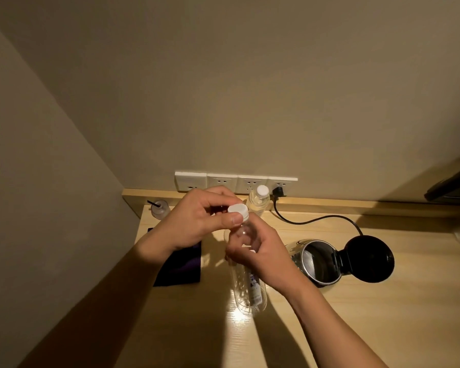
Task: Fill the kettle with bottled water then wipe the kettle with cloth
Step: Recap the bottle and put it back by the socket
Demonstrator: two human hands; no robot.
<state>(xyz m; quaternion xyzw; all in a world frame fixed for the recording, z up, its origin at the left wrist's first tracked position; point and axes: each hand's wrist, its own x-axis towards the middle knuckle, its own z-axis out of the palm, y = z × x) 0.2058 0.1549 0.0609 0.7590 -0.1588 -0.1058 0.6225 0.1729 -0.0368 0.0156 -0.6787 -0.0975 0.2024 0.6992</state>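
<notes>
One clear bottle [246, 282] was held upright at the middle of the worktop [356, 328], its base on or just above the wood; which of the two could not be told. Its neck was gripped by the right hand [260, 257], fingers closed around the plastic. The white cap [238, 211] at the top was pinched by the left hand [199, 221] between thumb and fingers; whether it was on the thread or off could not be made out. How much water was in the bottle was hard to read.

One kettle [315, 262] was seen just right of the bottle, its black lid [368, 258] swung fully open, the inside dark. One black cord [319, 221] was run from behind it to a plug [278, 193] in the wall.

A second, capped bottle [259, 199] was stood at the back edge. One dark purple cloth [178, 264] was laid flat to the left, partly covered by the left forearm. One small glass [160, 208] with a black stick in it was set at the back left corner.

Four white sockets [235, 181] were counted in a row on a plain beige wall, above a pale wood worktop lit warmly. A dark object at the right edge was cut off and could not be identified.
</notes>
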